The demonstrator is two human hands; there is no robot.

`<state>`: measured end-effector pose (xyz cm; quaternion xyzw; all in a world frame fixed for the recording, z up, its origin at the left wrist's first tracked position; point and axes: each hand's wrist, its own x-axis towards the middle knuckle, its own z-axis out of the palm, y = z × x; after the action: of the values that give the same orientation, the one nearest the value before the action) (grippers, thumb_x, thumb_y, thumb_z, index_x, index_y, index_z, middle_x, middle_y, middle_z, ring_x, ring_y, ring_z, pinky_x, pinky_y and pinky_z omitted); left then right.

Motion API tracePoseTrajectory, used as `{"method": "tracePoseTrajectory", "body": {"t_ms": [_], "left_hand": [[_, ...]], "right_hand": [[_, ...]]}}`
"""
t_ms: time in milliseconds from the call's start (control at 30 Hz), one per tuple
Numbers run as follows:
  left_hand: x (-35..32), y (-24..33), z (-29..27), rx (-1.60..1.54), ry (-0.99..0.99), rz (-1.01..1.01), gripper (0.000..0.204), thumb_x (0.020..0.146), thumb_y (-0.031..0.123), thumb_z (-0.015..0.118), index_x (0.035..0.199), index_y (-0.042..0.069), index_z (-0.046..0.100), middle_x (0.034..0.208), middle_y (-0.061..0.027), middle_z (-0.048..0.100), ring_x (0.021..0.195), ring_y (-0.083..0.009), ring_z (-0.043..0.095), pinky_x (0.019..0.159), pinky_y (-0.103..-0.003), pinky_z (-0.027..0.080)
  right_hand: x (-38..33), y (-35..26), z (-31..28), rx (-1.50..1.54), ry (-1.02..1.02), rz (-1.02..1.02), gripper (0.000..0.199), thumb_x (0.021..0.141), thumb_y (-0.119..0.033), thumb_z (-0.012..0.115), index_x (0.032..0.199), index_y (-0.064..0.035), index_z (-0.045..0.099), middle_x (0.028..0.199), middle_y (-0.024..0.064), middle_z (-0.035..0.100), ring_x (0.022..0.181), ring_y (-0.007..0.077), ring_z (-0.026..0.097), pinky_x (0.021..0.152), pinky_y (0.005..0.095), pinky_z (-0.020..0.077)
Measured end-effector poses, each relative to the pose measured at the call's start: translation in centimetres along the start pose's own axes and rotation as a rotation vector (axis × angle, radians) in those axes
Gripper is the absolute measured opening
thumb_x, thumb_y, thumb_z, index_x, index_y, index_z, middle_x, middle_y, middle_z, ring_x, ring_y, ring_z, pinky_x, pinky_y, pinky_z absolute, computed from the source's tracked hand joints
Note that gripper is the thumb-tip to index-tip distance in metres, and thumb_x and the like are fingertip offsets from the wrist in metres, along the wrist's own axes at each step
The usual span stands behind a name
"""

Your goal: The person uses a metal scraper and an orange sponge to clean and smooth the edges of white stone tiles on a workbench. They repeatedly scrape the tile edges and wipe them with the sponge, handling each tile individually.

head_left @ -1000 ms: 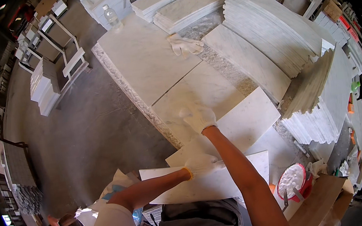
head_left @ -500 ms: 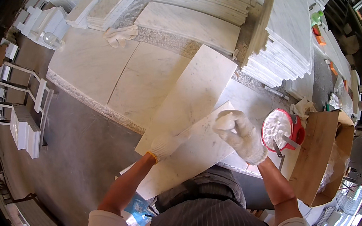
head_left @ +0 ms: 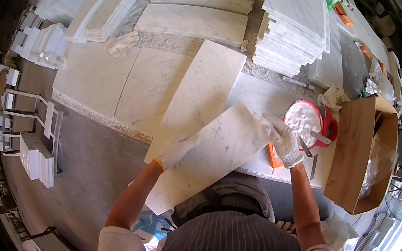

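A white marble slab point(head_left: 210, 157) with grey veining lies slanted before me, its near edge beyond the table's front edge. My left hand point(head_left: 176, 152), in a white knitted glove with a yellow cuff, rests on its far left part, fingers stretched along the surface. At the slab's right end is my right hand point(head_left: 284, 140), also gloved, its fingers extended against or just beside the edge; exact contact is unclear. Behind lies another long slab point(head_left: 206, 86). An orange block point(head_left: 274, 156) shows beside my right hand. To its right stands a red tub point(head_left: 331, 126) of white paste with scrapers in it.
An open cardboard box point(head_left: 352, 156) stands at the right. Tall slab stacks point(head_left: 293, 17) rise at the back. A loose glove point(head_left: 121, 44) lies far left on the table slabs. White pieces sit on a rack point(head_left: 38, 159) left of the table.
My right hand has uncurled from a pinch and lowered to the slab's right end. The orange block now shows beside it. My left hand stays on the slab; the whole view has shifted slightly.
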<state>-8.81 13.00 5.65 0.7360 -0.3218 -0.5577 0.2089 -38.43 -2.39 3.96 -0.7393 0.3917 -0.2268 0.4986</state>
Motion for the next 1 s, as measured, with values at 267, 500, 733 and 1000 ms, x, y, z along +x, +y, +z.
{"method": "tracePoseTrajectory", "body": {"t_ms": [267,500,733,1000], "left_hand": [[-0.1,0.3,0.0,-0.016,-0.020,-0.038,0.058,0.093,0.044,0.056,0.128,-0.002,0.056,0.118,-0.0087,0.063,0.107,-0.0156,0.056,0.093,-0.029,0.042],[0.3,-0.4,-0.2,-0.018,-0.029,-0.073,0.060,0.093,0.045,0.056,0.128,-0.004,0.056,0.118,-0.0103,0.063,0.107,-0.0162,0.056,0.093,-0.029,0.042],[0.4,-0.3,-0.2,-0.007,-0.039,-0.083,0.059,0.094,0.043,0.055,0.130,-0.004,0.054,0.124,-0.0125,0.061,0.112,-0.0182,0.055,0.097,-0.030,0.040],[0.8,-1.0,-0.2,-0.004,-0.053,-0.095,0.058,0.095,0.041,0.054,0.134,-0.002,0.051,0.130,-0.0126,0.058,0.117,-0.0191,0.053,0.101,-0.031,0.038]], "right_hand": [[2.4,-0.6,-0.3,0.083,-0.074,0.144,0.043,0.085,-0.004,0.057,0.128,-0.0048,0.058,0.123,0.0168,0.062,0.111,0.0262,0.060,0.096,0.0332,0.0445],[3.4,-0.6,-0.2,-0.042,-0.070,0.065,0.041,0.086,-0.011,0.059,0.126,-0.0037,0.059,0.120,0.0174,0.064,0.111,0.0268,0.061,0.095,0.0350,0.0464],[3.7,-0.8,-0.3,-0.061,-0.067,0.050,0.041,0.085,-0.014,0.062,0.124,-0.0025,0.059,0.118,0.0183,0.064,0.108,0.0274,0.062,0.093,0.0346,0.0475],[3.8,-1.1,-0.2,-0.030,-0.054,0.054,0.039,0.085,-0.013,0.063,0.122,-0.0020,0.061,0.114,0.0178,0.066,0.103,0.0261,0.065,0.090,0.0340,0.0494]]}}
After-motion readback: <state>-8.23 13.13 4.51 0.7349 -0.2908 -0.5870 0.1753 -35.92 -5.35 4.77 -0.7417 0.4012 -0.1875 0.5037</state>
